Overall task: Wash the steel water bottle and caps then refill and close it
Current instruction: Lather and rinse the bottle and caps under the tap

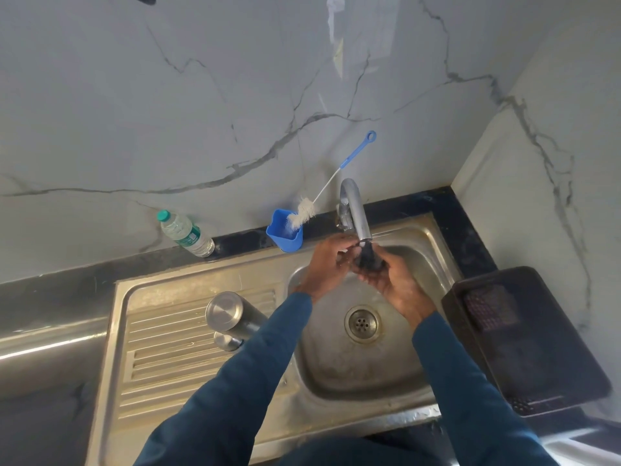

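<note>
The steel water bottle (pixel 232 316) stands upside down on the drainboard, left of the basin. A small steel cap (pixel 228 341) lies just in front of it. Over the basin, my right hand (pixel 389 280) cups a black cap (pixel 368 257) right under the tap spout (pixel 358 213). My left hand (pixel 331 264) touches the same cap from the left, its fingers curled on it. Whether water is running I cannot tell.
A blue cup (pixel 285 235) with a white bottle brush (pixel 332 183) stands behind the sink (pixel 437 250). A plastic water bottle (pixel 186 233) leans at the wall on the left. A dark plastic basket (pixel 524 341) sits right of the basin. The drain (pixel 362 323) is below my hands.
</note>
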{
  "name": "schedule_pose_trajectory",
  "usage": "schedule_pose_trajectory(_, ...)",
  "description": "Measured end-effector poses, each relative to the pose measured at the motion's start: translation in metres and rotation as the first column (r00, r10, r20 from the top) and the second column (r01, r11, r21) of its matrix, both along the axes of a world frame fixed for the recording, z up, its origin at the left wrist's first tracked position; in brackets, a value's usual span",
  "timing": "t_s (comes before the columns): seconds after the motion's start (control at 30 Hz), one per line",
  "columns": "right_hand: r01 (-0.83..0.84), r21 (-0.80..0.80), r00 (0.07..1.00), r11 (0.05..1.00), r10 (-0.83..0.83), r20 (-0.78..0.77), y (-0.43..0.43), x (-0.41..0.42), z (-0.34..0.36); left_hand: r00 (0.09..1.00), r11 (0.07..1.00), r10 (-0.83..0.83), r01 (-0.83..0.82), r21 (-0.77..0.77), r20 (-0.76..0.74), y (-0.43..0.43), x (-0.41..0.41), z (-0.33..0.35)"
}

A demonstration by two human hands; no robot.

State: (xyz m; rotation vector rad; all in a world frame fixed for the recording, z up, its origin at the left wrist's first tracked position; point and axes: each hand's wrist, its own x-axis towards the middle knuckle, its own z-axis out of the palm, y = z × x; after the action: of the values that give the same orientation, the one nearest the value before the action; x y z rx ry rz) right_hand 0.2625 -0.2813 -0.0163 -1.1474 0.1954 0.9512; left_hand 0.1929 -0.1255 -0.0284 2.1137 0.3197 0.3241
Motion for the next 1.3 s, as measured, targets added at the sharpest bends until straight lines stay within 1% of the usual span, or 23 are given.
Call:
schedule_pose_trajectory(0.03, 0.024, 0.028, 0.999, 0.999, -0.023, -0.027, 0.0, -0.001, 0.002, 1.0, 1.0, -0.019, 0.018, -0.021, -0.012, 0.0, 0.001, 0.003)
schedule_pose_trajectory(0.1, 0.051, 0.044, 0.997, 0.998, -0.048, -0.066, 0.0, -0.002, 0.004, 0.992, 0.992, -0.12, 0.118, -0.047, -0.029, 0.0, 0.0, 0.008)
schedule_pose_trajectory(0.17, 0.024, -0.006, 0.998, 1.0, -0.024, -0.049, 0.001, -0.001, 0.005, 0.983, 0.983, -0.181, 0.181, -0.018, -0.016, 0.0, -0.003, 0.011)
schedule_pose_trajectory(0.27, -0.072, -0.103, 0.995, 0.992, 0.079, 0.062, 0.004, 0.003, 0.002, 0.994, 0.994, -0.105, 0.105, -0.003, 0.0, 0.0, -0.004, 0.011)
schedule_pose_trajectory(0.37, -0.104, -0.13, 0.989, 0.986, 0.117, 0.093, 0.006, 0.005, 0.001, 0.997, 0.997, -0.074, 0.073, 0.023, 0.013, -0.001, -0.002, 0.017)
schedule_pose_trajectory(0.53, -0.129, -0.121, 0.985, 0.984, 0.141, 0.096, 0.007, 0.008, 0.003, 0.991, 0.986, -0.134, 0.134, 0.095, -0.004, 0.004, 0.001, 0.026)
schedule_pose_trajectory(0.67, -0.127, -0.159, 0.984, 0.979, 0.145, 0.107, 0.005, 0.006, 0.005, 0.969, 0.968, -0.244, 0.246, 0.044, -0.036, 0.013, 0.002, 0.025)
schedule_pose_trajectory(0.73, -0.132, -0.128, 0.986, 0.983, 0.143, 0.088, 0.004, 0.006, 0.002, 0.966, 0.966, -0.257, 0.257, 0.003, -0.02, 0.012, 0.0, 0.028)
schedule_pose_trajectory(0.8, -0.129, -0.109, 0.989, 0.986, 0.136, 0.06, 0.003, 0.006, -0.001, 0.972, 0.972, -0.236, 0.236, 0.002, 0.002, 0.012, -0.001, 0.026)
schedule_pose_trajectory(0.9, -0.12, -0.081, 0.993, 0.989, 0.12, -0.012, 0.005, 0.001, -0.005, 0.981, 0.978, -0.192, 0.191, 0.081, 0.003, 0.012, -0.001, 0.017)
schedule_pose_trajectory(0.93, -0.129, -0.08, 0.991, 0.988, 0.127, -0.031, 0.007, -0.002, -0.006, 0.984, 0.981, -0.176, 0.176, 0.087, -0.005, 0.011, -0.001, 0.013)
schedule_pose_trajectory(0.97, -0.137, -0.079, 0.99, 0.987, 0.133, -0.048, 0.008, -0.004, -0.006, 0.989, 0.987, -0.148, 0.148, 0.065, -0.015, 0.011, -0.001, 0.01)
schedule_pose_trajectory(1.07, -0.13, -0.063, 0.987, 0.989, 0.123, -0.103, 0.013, -0.006, -0.007, 0.997, 0.998, 0.003, -0.007, -0.057, -0.076, 0.014, -0.002, 0.009)
schedule_pose_trajectory(1.2, -0.114, -0.03, 0.976, 0.993, 0.107, -0.192, 0.019, -0.007, -0.009, 0.989, 0.982, 0.001, -0.029, -0.188, -0.15, 0.021, 0.002, 0.017)
schedule_pose_trajectory(1.27, -0.122, 0.006, 0.97, 0.993, 0.12, -0.211, 0.019, -0.008, -0.013, 0.986, 0.976, 0.047, -0.08, -0.201, -0.162, 0.019, 0.006, 0.019)
schedule_pose_trajectory(1.3, -0.122, 0.024, 0.973, 0.992, 0.125, -0.195, 0.019, -0.009, -0.014, 0.983, 0.974, 0.074, -0.107, -0.198, -0.168, 0.018, 0.008, 0.019)
